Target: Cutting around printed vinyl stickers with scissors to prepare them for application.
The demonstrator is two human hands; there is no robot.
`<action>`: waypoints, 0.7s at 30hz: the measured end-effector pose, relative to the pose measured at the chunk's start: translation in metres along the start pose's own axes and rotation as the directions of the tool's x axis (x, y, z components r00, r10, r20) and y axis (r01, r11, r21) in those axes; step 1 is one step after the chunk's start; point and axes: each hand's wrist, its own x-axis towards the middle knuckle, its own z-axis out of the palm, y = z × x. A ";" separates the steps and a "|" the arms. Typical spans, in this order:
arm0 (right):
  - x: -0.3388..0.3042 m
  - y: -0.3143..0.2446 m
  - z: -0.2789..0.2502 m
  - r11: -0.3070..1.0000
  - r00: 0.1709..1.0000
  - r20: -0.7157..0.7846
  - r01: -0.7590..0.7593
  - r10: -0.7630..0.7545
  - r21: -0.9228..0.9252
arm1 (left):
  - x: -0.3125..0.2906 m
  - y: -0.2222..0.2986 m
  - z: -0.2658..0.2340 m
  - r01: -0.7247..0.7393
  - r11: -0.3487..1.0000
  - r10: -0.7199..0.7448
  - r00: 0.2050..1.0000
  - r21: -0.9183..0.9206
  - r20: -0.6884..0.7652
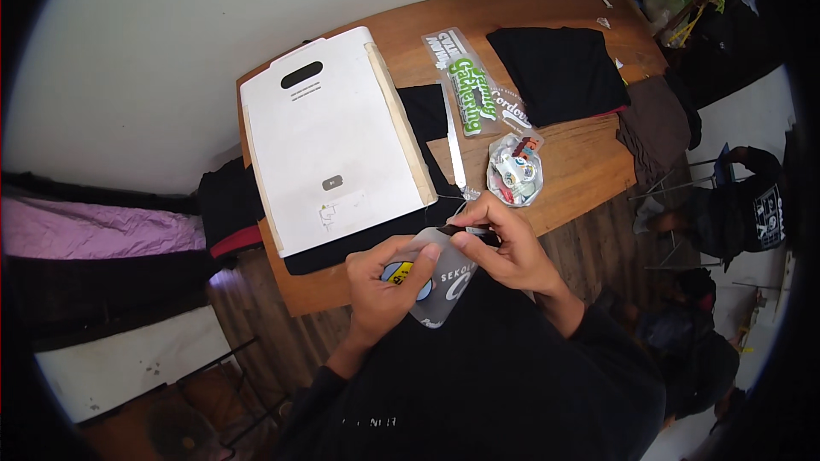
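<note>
My left hand (pixel 380 290) is closed on a translucent printed transfer film (pixel 437 297), its thumb lying over the front. White lettering and a round yellow-and-blue picture show on the film, which is tilted in front of my chest. My right hand (pixel 510 248) is closed at the film's upper right edge, thumb and fingers pinched together. Between those fingers shows a narrow dark item with a pale glint, too covered to name. Just beyond the hands stands a white heat press (pixel 342 145) with a dark handle slot, black cloth (pixel 363 243) spread beneath it.
On the wooden table (pixel 576 179) a clear bag-lined container (pixel 515 172) holds scraps. Behind it lie more printed films (pixel 474 98), a white strip (pixel 455 145) and a folded black garment (pixel 559 77). Brown cloth (pixel 658 124) hangs at the right edge. People in dark clothes (pixel 760 196) are farther right.
</note>
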 end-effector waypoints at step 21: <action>-0.004 0.001 -0.009 0.999 0.998 0.062 -0.020 0.023 -0.045 | 0.007 0.005 -0.003 -0.081 0.990 0.075 0.995 0.116 0.059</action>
